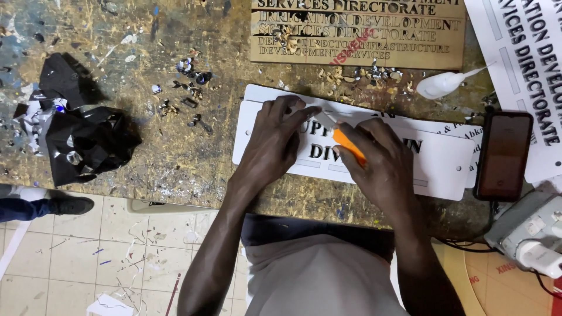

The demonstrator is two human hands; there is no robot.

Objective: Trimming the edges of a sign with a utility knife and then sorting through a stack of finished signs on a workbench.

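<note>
Showing the head view: a white sign (pixel 445 167) lies flat on the bench (pixel 164 146), near its front edge. The left hand (pixel 275 143) presses down on the sign, fingers spread and grasping nothing. The right hand (pixel 377 161) is clenched on an orange knife (pixel 346 143), blade tip at the black lettering. Judged from this, several letters are in place and part of the face is bare, so work seems midway. Both hands hide the middle letters; the blade's contact point is hard to make out. A phone (pixel 503 155) lies just beside the sign.
</note>
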